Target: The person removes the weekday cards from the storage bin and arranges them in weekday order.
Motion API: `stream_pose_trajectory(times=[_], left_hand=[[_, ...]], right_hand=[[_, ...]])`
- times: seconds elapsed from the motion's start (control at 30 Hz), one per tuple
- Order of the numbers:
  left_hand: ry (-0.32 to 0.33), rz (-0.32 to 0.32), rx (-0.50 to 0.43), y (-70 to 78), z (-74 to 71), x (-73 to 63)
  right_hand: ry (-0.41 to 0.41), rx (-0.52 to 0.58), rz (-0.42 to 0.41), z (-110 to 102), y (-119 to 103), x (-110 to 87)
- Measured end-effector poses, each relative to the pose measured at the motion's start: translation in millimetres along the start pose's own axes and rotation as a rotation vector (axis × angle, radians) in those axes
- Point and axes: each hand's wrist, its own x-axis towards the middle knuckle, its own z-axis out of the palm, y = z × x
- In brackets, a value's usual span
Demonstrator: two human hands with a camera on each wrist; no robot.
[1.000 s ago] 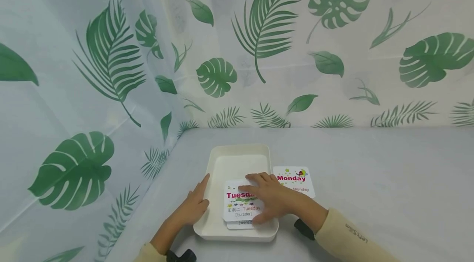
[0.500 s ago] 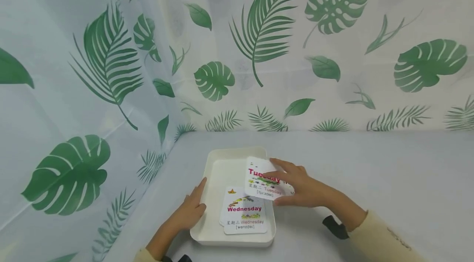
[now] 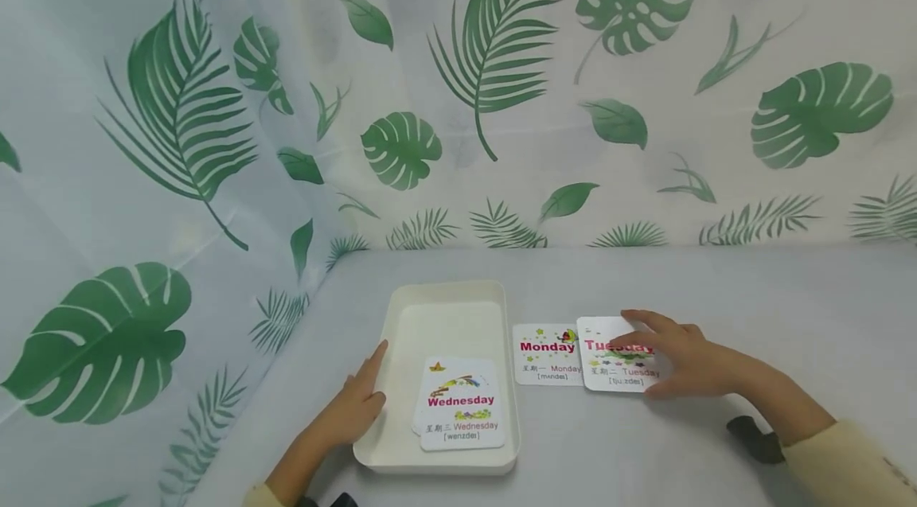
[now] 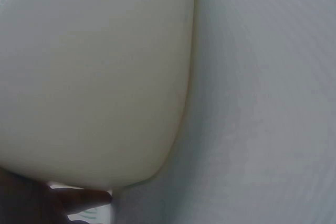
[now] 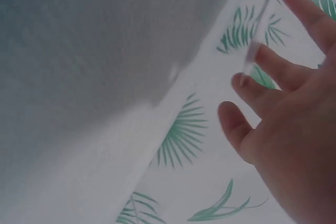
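Note:
My right hand (image 3: 691,360) pinches the "Tuesday" flashcard (image 3: 609,377) by its right side, low over the table and to the right of the tray. Its left edge overlaps the "Monday" flashcard (image 3: 544,360), which lies on the table. From the right wrist, the held card (image 5: 258,30) shows as a thin white edge at the fingertips. My left hand (image 3: 356,403) rests against the left side of the white tray (image 3: 437,324), index finger straight along the rim. Inside the tray's near half, a "Wednesday" flashcard (image 3: 462,415) lies on top of at least one other card.
A pale grey cloth covers the table (image 3: 716,284). Behind it and on the left hang white curtains (image 3: 444,29) printed with green leaves. The outer wall of the tray fills much of the left wrist view.
My right hand has lifted the "Tuesday" card out of the tray and carried it right, past the "Monday" card. That uncovered the "Wednesday" card. My left hand has stayed at the tray's side.

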Motion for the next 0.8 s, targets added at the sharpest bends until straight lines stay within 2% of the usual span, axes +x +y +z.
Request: stream_pose_trajectory(times=[0.23, 0.4, 0.57, 0.8], left_hand=[[0.011, 0.001, -0.007, -3.5, 1.2, 1.2], [-0.013, 0.002, -0.021, -5.1, 3.8, 2.4], [-0.03, -0.019, -0.017, -4.4, 3.9, 0.0], [-0.022, -0.025, 0.004, -3.3, 0.5, 1.9]], right_hand=[[-0.072, -0.038, 0.068, -3.4, 8.5, 1.1], [-0.111, -0.027, 0.126, -2.1, 16.7, -0.5], [-0.15, -0.007, 0.142, 0.2, 21.5, 1.1], [-0.182, -0.028, 0.16, -1.0, 23.3, 4.2]])
